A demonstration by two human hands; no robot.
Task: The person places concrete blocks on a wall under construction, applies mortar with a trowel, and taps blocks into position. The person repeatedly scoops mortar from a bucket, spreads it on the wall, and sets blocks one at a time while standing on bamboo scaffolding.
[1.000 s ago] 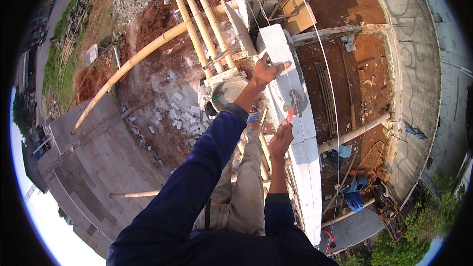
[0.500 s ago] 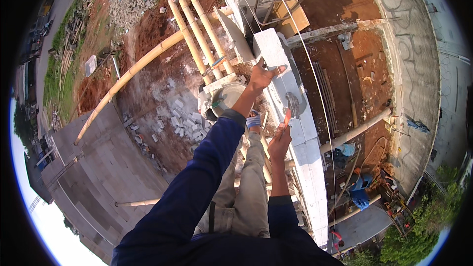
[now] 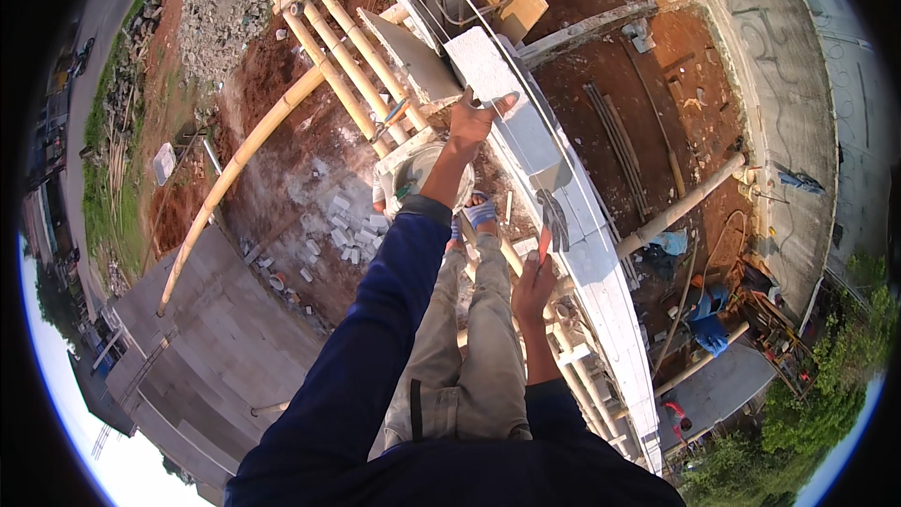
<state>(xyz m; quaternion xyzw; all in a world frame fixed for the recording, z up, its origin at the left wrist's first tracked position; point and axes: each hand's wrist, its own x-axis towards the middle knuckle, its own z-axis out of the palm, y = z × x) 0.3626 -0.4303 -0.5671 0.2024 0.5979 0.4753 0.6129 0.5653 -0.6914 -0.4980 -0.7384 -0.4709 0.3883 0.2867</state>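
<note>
A long pale concrete block (image 3: 488,66) lies on top of a narrow block wall (image 3: 605,268) running away from me. My left hand (image 3: 474,122) grips the block's near left edge, thumb laid across its upper face. Lower down, my right hand (image 3: 533,289) is closed round the orange handle of a trowel (image 3: 554,222). The trowel's dark, smeared blade points away from me, beside or against the wall's left face; contact is unclear. A mortar bucket (image 3: 466,190) stands left of the wall, partly hidden by my left forearm.
Bamboo poles (image 3: 352,47) form scaffolding at the left, and my feet stand on it, high above the red ground. A taut white string (image 3: 554,122) runs along the wall. White rubble (image 3: 352,225) lies below. A bamboo pole (image 3: 690,202) crosses to the right.
My right hand has drawn the trowel toward me and leftward, off the wall's top near the block's end. My left hand stays on the block. The whole view has shifted slightly.
</note>
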